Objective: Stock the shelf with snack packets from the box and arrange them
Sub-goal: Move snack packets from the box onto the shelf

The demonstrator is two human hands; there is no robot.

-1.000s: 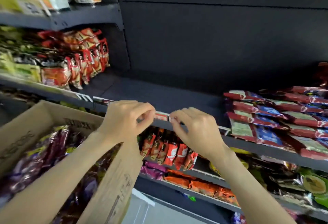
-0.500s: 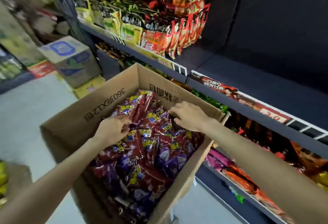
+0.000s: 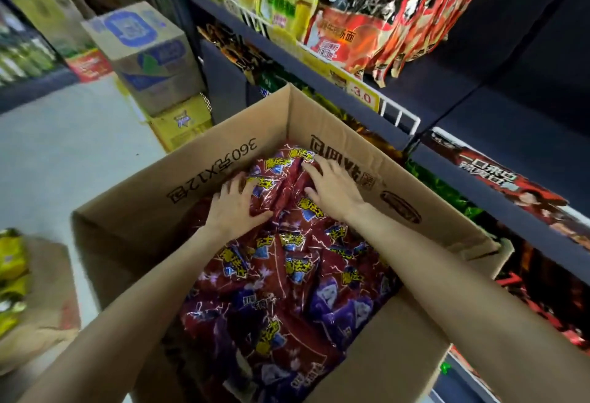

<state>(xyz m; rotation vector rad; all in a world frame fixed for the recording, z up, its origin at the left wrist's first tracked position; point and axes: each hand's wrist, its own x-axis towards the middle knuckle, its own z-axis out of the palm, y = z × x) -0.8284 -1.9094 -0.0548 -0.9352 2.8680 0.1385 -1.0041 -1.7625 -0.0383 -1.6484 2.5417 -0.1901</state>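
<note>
Head view looks down into a brown corrugated cardboard box (image 3: 230, 160) with black printing on its inner flaps. It is heaped with glossy, crinkled foil snack packets (image 3: 287, 268) in dark red and purple with yellow lettering. The left hand (image 3: 238, 208) lies on the pile near the box's far end, fingers (image 3: 234, 184) spread and bent over a bunched packet, thumb pressing its lower edge. The right hand (image 3: 333, 187) lies just beside it, fingers spread flat on the same bunch; whether it pinches the foil cannot be told. To the right stands a dark metal shelf (image 3: 498, 134) with a white wire front rail (image 3: 399, 115) and a yellow price tag (image 3: 362, 96), bearing shiny red noodle packs (image 3: 367, 29). A blue-printed carton (image 3: 143, 51) sits on the pale floor (image 3: 64, 147).
</note>
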